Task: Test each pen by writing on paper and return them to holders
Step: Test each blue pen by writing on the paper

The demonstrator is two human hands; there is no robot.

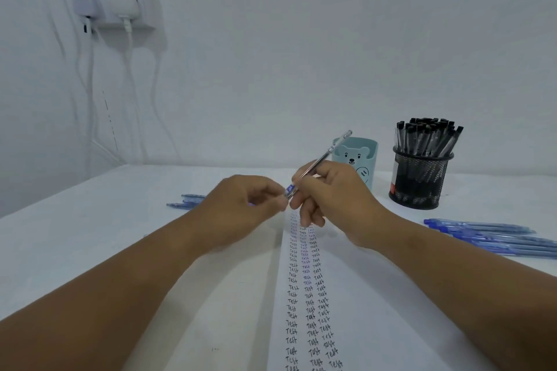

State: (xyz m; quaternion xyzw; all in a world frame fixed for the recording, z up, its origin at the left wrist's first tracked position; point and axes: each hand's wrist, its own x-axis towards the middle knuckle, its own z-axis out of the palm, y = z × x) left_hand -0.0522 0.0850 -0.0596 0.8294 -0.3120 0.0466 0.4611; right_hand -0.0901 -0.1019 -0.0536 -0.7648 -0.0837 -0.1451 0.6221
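Observation:
A clear pen (327,154) with a blue grip slants up and to the right above the paper (376,295). My right hand (334,202) grips its barrel. My left hand (241,211) pinches the pen's lower end with its fingertips; whether that is a cap or the tip is hidden. The paper carries three columns of the written word "Test". Behind my right hand stands a light blue bear holder (360,156). To its right a black mesh holder (420,178) is packed with several black-capped pens.
Several blue pens (494,238) lie loose on the white table at the right. A few more blue pens (185,202) lie at the left behind my left hand. A wall socket with plugs and hanging white cables (117,6) is at the upper left.

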